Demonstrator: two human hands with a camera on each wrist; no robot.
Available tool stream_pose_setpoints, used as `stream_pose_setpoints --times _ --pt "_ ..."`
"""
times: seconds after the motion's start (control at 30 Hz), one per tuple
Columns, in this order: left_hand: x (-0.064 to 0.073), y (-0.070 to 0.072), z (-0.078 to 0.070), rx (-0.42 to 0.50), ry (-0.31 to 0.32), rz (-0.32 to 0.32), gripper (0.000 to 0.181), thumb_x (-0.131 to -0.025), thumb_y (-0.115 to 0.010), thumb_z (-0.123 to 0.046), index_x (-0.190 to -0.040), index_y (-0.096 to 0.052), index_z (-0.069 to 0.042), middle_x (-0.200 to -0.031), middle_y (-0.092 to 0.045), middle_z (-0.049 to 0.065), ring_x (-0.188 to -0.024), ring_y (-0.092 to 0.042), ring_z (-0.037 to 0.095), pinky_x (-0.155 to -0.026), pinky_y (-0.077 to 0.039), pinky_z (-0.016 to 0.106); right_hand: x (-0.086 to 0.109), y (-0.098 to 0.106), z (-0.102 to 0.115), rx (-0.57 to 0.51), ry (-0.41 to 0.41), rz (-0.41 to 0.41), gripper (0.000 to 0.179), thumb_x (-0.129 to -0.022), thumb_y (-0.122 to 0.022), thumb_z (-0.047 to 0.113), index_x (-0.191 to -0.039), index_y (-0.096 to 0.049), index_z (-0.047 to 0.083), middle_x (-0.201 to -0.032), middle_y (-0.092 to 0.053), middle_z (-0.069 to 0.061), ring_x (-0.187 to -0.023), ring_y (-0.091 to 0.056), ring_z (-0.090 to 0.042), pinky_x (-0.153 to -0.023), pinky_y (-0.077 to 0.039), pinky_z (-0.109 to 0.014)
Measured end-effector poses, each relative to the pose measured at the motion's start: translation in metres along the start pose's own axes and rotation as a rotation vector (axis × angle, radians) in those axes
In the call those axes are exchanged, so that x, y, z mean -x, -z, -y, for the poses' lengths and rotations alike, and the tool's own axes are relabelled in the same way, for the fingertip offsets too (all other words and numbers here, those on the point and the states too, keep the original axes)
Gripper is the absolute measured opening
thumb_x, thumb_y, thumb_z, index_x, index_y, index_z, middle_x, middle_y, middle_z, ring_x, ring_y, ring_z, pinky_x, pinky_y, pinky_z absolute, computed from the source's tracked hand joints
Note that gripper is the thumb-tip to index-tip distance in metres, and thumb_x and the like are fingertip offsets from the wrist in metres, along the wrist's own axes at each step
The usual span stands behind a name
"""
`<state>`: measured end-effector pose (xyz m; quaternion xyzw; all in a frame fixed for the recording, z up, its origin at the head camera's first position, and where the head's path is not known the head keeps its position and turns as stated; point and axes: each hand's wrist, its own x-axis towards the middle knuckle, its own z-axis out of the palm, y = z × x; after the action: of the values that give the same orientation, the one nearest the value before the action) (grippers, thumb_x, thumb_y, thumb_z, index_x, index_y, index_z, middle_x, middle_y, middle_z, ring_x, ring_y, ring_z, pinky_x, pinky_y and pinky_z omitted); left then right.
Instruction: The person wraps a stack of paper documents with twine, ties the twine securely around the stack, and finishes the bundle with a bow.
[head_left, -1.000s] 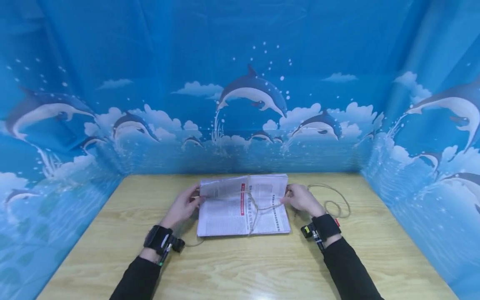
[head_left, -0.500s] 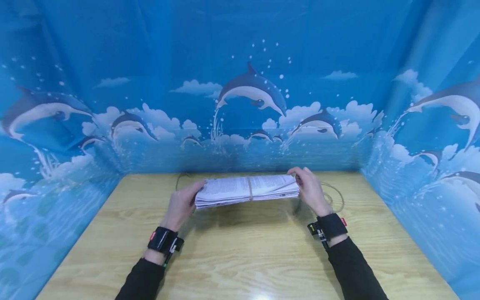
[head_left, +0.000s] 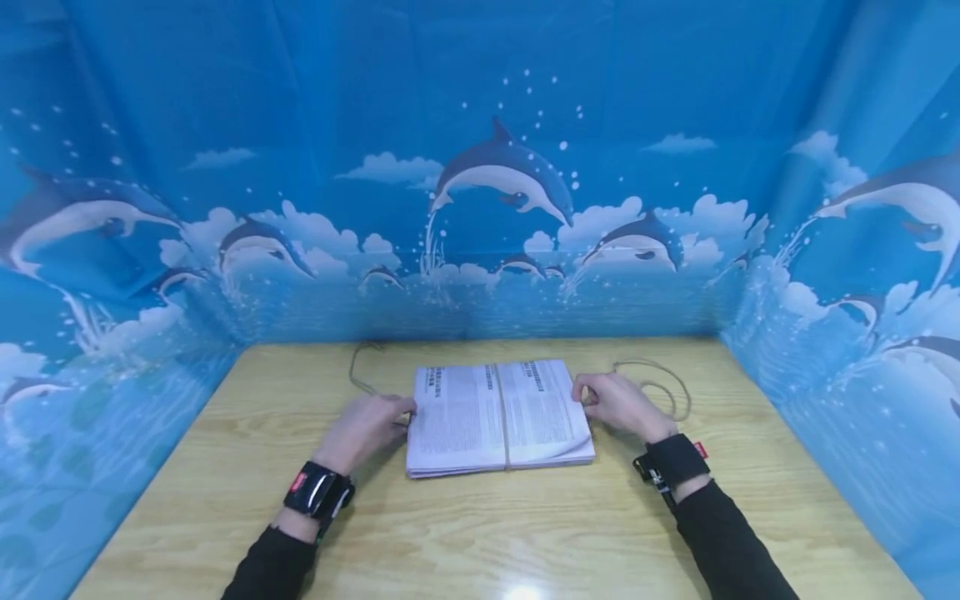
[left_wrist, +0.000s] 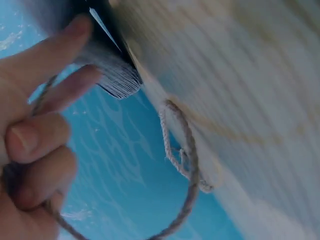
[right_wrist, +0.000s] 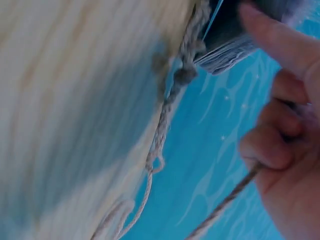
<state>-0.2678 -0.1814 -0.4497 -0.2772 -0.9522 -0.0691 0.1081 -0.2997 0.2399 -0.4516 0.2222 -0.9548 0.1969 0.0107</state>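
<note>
A stack of folded newspapers (head_left: 453, 425) lies on the table, with one strand of twine (head_left: 504, 417) running across its upper face from back to front. At the stack's left edge is my left hand (head_left: 366, 429). Its lower fingers curl round a length of twine (left_wrist: 192, 165), while a finger and thumb reach to the paper. My right hand (head_left: 618, 404) is at the right edge, with twine (right_wrist: 225, 204) gripped in its curled fingers and one finger extended to the stack (right_wrist: 227, 56). The stack's underside is hidden.
Loose twine (head_left: 352, 367) trails behind my left hand, and another loop (head_left: 678, 387) lies beyond the right one. The wooden table (head_left: 480, 533) meets a blue dolphin-printed curtain (head_left: 480, 300) at the back and sides.
The newspaper stack has been lifted, turned over and laid down. The face with the red strip and crossed twine no longer shows; another printed face is up. Both hands have stayed at its sides.
</note>
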Motion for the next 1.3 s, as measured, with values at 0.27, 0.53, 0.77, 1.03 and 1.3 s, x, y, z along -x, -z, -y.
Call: stream_pose_setpoints --times 0.27,0.53,0.77,1.03,1.3 --pt "-0.004 -0.003 -0.001 0.168 0.202 0.215 0.015 -0.084 -0.077 -0.018 -0.097 -0.075 -0.014 -0.087 -0.073 0.001 -0.065 -0.057 0.009 -0.065 -0.05 0.032 0.001 -0.004 -0.006 -0.054 -0.01 0.071 0.017 -0.096 -0.06 0.015 -0.109 -0.07 0.009 -0.086 -0.071 -0.003 -0.073 -0.064 -0.016 -0.071 -0.053 -0.037" --pt "-0.02 -0.003 0.004 0.207 0.288 0.285 0.029 -0.09 -0.064 -0.009 -0.119 -0.068 -0.014 -0.118 -0.07 0.01 -0.107 -0.065 0.031 -0.091 -0.051 0.049 -0.005 -0.003 -0.001 0.06 -0.02 0.038 0.026 -0.098 -0.053 0.01 -0.117 -0.071 0.008 -0.111 -0.073 -0.012 -0.102 -0.068 -0.031 -0.091 -0.051 -0.05" --pt "-0.023 -0.002 0.013 0.232 0.253 0.285 0.027 -0.087 -0.061 -0.002 -0.105 -0.074 -0.017 -0.109 -0.072 0.005 -0.106 -0.065 0.027 -0.092 -0.05 0.048 -0.008 -0.006 -0.003 0.049 -0.075 0.067 0.024 -0.098 -0.052 0.009 -0.11 -0.072 0.015 -0.115 -0.071 -0.012 -0.109 -0.065 -0.035 -0.094 -0.048 -0.052" --pt "-0.025 0.0 0.014 0.258 0.347 0.365 0.052 -0.088 -0.055 0.0 -0.138 -0.056 -0.011 -0.139 -0.056 0.016 -0.131 -0.05 0.038 -0.107 -0.04 0.054 -0.01 -0.005 -0.003 0.03 -0.099 0.134 0.036 -0.095 -0.051 0.006 -0.129 -0.062 0.011 -0.129 -0.063 -0.019 -0.116 -0.06 -0.039 -0.099 -0.045 -0.056" --pt "-0.019 -0.001 0.015 0.284 0.415 0.385 0.051 -0.091 -0.051 0.0 -0.137 -0.058 -0.019 -0.14 -0.057 0.014 -0.129 -0.052 0.034 -0.102 -0.044 0.052 -0.007 -0.005 -0.002 0.032 -0.083 0.158 0.031 -0.093 -0.051 0.001 -0.113 -0.065 0.019 -0.125 -0.066 -0.015 -0.098 -0.064 -0.029 -0.089 -0.05 -0.053"
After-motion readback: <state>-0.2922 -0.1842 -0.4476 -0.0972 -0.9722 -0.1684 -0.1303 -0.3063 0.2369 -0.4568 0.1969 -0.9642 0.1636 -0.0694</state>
